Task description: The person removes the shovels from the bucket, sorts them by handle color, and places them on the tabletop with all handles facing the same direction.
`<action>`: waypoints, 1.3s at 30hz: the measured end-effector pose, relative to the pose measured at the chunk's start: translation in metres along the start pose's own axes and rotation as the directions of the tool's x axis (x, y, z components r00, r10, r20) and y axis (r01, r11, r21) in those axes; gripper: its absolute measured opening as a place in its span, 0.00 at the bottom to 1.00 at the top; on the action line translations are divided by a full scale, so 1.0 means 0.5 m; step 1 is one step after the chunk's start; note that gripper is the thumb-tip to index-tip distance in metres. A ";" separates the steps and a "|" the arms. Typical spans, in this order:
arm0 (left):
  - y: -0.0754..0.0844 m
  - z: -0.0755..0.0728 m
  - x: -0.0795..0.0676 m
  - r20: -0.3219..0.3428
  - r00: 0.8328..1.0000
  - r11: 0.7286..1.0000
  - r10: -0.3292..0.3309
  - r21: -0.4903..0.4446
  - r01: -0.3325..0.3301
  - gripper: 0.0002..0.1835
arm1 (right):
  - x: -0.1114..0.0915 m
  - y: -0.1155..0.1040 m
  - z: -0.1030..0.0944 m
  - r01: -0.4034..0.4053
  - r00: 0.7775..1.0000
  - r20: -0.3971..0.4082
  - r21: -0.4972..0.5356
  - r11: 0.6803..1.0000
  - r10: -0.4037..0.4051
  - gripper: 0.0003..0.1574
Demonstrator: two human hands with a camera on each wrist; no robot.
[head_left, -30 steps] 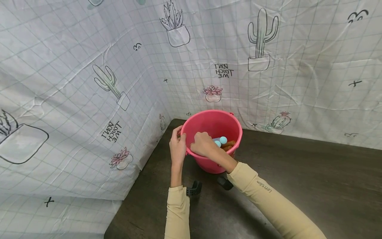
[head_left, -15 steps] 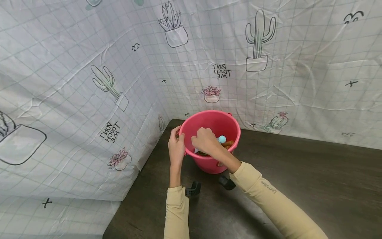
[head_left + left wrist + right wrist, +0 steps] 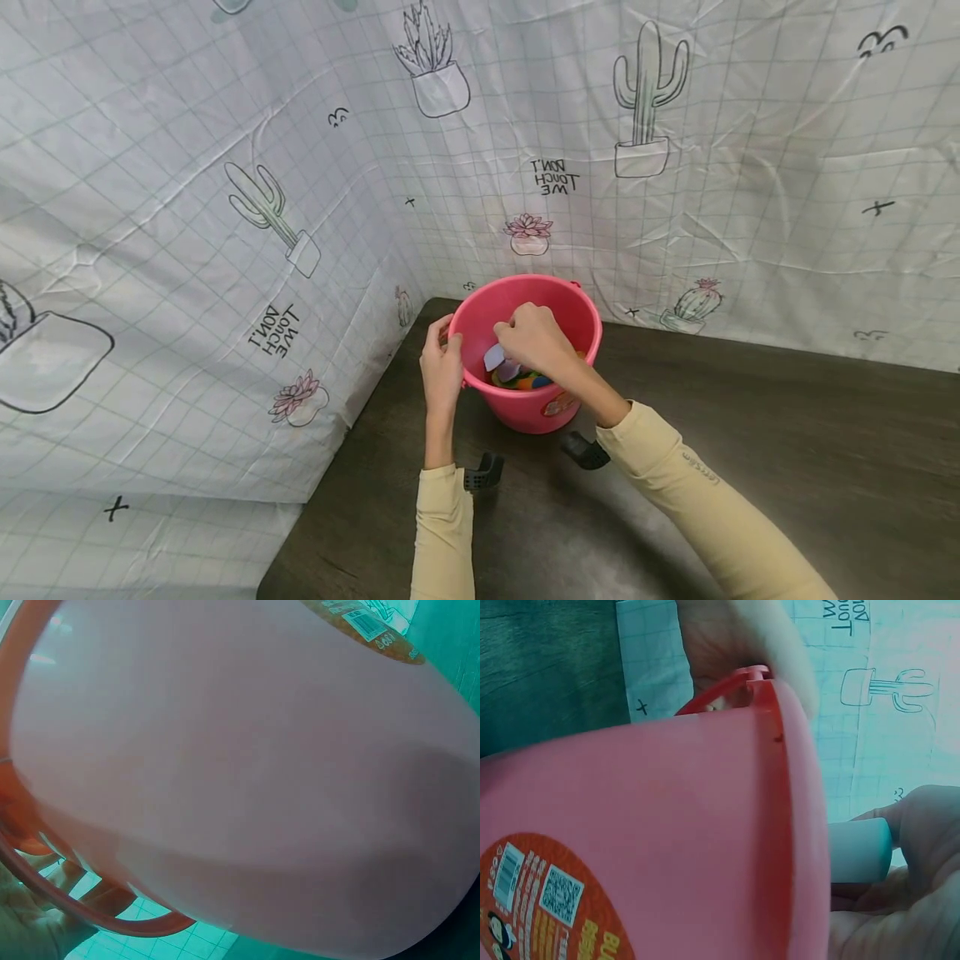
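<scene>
A pink bucket (image 3: 517,410) stands on the dark table with toys inside. My left hand (image 3: 441,367) grips its left rim, with the thumb over the edge. In the left wrist view the bucket wall (image 3: 225,765) fills most of the picture. My right hand (image 3: 536,337) is at the bucket's mouth, fingers curled. The right wrist view shows that hand (image 3: 922,877) pinching a pale cylinder-ended piece (image 3: 861,851) just past the rim; its other end is hidden by the bucket. Under the hand lie a pale lavender piece (image 3: 493,357) and an orange piece (image 3: 528,382).
A white grid cloth (image 3: 750,208) printed with cacti hangs behind and to the left of the bucket. The dark table (image 3: 750,433) stretches to the right. Black wrist mounts (image 3: 585,450) sit by both cuffs.
My right hand has risen slightly and shifted right over the bucket. The light-blue balls are now out of sight, while lavender, orange and blue pieces show. My left hand keeps its grip.
</scene>
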State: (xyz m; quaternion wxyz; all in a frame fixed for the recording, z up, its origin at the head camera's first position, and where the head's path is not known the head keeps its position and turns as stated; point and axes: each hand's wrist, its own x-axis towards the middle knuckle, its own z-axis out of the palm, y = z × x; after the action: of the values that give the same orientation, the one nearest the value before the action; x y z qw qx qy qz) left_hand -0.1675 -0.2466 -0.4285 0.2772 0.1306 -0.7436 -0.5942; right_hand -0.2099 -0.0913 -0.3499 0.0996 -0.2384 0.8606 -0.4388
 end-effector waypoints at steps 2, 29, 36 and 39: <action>0.000 0.000 0.000 -0.003 1.000 1.000 0.007 0.005 -0.007 0.19 | -0.003 -0.001 -0.007 0.003 1.000 -0.005 0.012 1.000 -0.003 0.30; 0.004 0.010 -0.001 -0.016 1.000 1.000 -0.009 -0.006 0.009 0.19 | -0.042 0.039 -0.100 -0.155 0.987 0.002 0.259 0.953 0.160 0.21; 0.003 0.010 -0.007 -0.025 1.000 1.000 -0.013 0.006 0.013 0.19 | -0.060 0.040 -0.121 -0.191 0.981 0.025 0.347 0.918 0.195 0.21; 0.003 0.009 -0.010 -0.023 0.999 1.000 -0.023 0.005 0.023 0.19 | -0.066 0.042 -0.129 -0.204 0.978 0.052 0.399 0.894 0.200 0.21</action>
State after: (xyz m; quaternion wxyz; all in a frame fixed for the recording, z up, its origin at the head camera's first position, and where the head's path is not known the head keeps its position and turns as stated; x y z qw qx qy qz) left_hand -0.1660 -0.2399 -0.4290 0.2787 0.1467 -0.7405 -0.5937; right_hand -0.2128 -0.0188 -0.3298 0.1954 -0.1244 0.7717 -0.5923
